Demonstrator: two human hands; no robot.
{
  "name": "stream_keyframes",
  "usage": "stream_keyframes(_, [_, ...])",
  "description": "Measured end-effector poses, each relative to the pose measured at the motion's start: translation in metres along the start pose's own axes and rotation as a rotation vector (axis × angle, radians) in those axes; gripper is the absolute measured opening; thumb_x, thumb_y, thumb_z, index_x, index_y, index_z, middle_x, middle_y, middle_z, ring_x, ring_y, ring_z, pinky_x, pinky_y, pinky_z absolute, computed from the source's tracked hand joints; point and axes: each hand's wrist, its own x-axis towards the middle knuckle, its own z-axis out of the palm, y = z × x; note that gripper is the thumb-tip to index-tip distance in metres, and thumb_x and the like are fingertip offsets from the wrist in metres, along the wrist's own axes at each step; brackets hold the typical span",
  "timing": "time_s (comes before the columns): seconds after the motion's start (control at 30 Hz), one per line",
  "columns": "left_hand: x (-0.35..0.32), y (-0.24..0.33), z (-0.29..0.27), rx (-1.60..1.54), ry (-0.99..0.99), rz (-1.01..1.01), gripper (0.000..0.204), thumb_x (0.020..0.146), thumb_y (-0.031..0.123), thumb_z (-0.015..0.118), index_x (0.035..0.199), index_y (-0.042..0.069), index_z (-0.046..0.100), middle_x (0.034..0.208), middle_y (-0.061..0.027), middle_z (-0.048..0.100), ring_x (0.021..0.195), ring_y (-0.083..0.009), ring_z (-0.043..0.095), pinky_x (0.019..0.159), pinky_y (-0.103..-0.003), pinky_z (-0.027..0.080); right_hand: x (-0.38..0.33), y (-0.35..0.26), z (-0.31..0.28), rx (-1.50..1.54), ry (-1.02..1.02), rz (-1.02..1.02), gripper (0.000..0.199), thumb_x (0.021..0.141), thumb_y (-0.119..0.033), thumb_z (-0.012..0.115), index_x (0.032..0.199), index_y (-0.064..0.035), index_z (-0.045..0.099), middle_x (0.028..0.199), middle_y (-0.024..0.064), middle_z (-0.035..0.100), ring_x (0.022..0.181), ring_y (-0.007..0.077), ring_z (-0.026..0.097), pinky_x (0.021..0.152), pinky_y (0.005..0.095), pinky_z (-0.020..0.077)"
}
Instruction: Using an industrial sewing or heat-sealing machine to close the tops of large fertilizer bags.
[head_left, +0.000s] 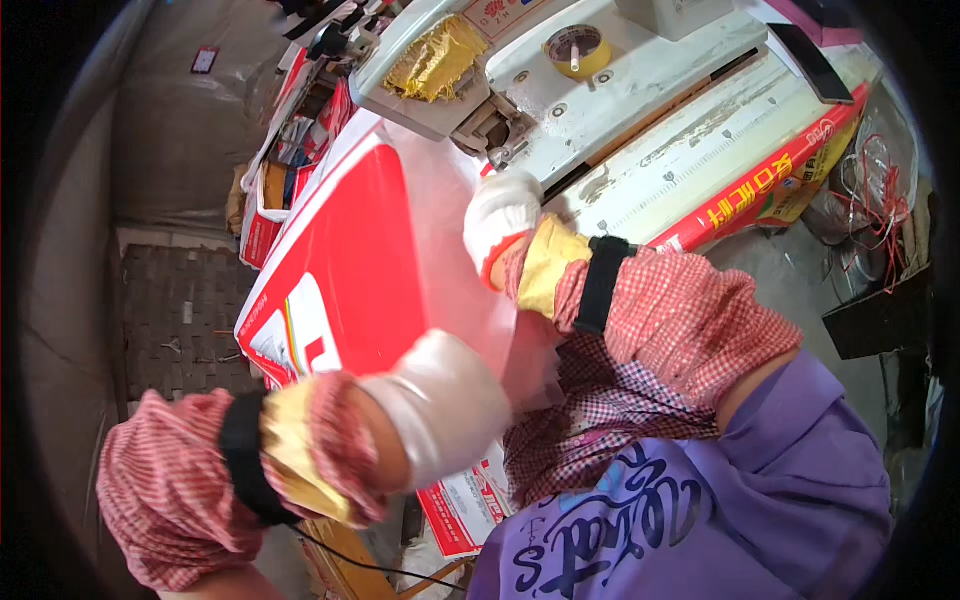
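A large red and white sack (370,250), with a translucent plastic liner (455,225) along its right side, lies across the front of a white sewing machine (425,60). My right hand (505,208), in a white glove, is closed on the sack's edge by the machine's presser foot (500,140). Nearer to me, my left hand (448,405), also gloved in white, is over the lower part of the liner. Motion smears it and its fingers do not show. Checked red sleeve covers with black straps cover both forearms.
On the machine bed sits a roll of yellowish tape (578,55). A dark phone (810,62) lies at the far right of the worn table (665,165). A red and yellow printed sheet (770,180) covers the table's front edge. More printed sacks (300,140) are stacked behind on the left.
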Motion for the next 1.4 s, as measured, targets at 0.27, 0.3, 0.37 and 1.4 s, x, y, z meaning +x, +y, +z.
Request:
stream_keyframes(0.27, [0.029,0.011,-0.014,-0.039,0.259,0.234,0.013,0.068,0.014,0.058,0.076,0.01,0.068,0.075,-0.0093,0.064,0.073,-0.0256,0.063,0.057,-0.037,0.049,-0.074,0.001,0.103,1.14,0.179,-0.58,0.011,0.071,-0.015,0.052,0.071,-0.0074,0.061,0.064,0.0124,0.059,0.059,0.0234,0.058,0.05,0.036,0.0449])
stream_keyframes(0.3, [0.029,0.007,-0.009,-0.073,0.264,0.235,0.012,0.067,0.014,0.058,0.074,0.01,0.067,0.073,-0.0089,0.064,0.072,-0.0256,0.063,0.057,-0.037,0.049,-0.082,0.009,0.097,1.077,0.178,-0.593,0.011,0.071,-0.014,0.052,0.071,-0.0074,0.061,0.065,0.0124,0.059,0.06,0.0236,0.059,0.051,0.0357,0.0452])
stream_keyframes(0.37, [0.035,0.004,0.004,-0.109,0.273,0.242,0.011,0.066,0.015,0.058,0.072,0.011,0.067,0.071,-0.0086,0.063,0.07,-0.0255,0.063,0.057,-0.036,0.049,-0.111,0.045,0.089,0.948,0.173,-0.618,0.011,0.071,-0.014,0.052,0.071,-0.0074,0.061,0.065,0.0122,0.059,0.061,0.0238,0.059,0.052,0.0352,0.0457])
stream_keyframes(1.4, [0.037,0.006,-0.033,0.038,0.224,0.171,0.013,0.059,0.024,0.063,0.058,0.011,0.061,0.056,-0.0048,0.057,0.055,-0.023,0.057,0.05,-0.033,0.044,0.135,-0.035,0.127,-0.981,0.072,1.442,0.033,0.071,-0.023,0.062,0.093,0.0027,0.059,0.078,0.0131,0.062,0.072,0.0299,0.059,0.063,0.0424,0.0455])
